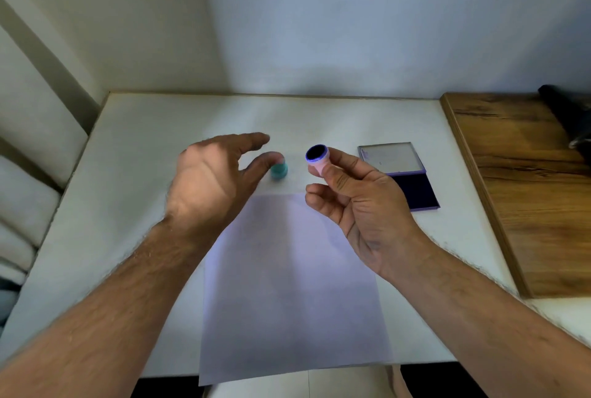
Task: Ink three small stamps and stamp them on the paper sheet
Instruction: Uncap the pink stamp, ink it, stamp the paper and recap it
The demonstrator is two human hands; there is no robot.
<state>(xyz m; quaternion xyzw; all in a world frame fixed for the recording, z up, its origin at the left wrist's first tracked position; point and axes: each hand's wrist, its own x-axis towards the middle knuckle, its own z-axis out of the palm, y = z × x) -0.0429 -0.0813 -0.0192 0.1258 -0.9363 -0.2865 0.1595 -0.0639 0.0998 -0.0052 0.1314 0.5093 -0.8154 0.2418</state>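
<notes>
White paper sheet (287,285) lying ready on counter (128,148); right hand (361,205) pinching small pink round stamp (317,158), inked face upturned for checking; left hand (211,180) spreading wide, reaching toward teal stamp (279,169).

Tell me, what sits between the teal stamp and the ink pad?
The pink stamp, held up in the right hand, shows between the teal stamp and ink pad in the head view.

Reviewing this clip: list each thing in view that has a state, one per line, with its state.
Ink pad: lid open, dark pad exposed.
Pink stamp: held up in the right hand, dark inked face toward the camera.
Teal stamp: upright on the table, untouched.
Left hand: open, fingers near the teal stamp.
Paper sheet: flat, no prints visible.
</notes>
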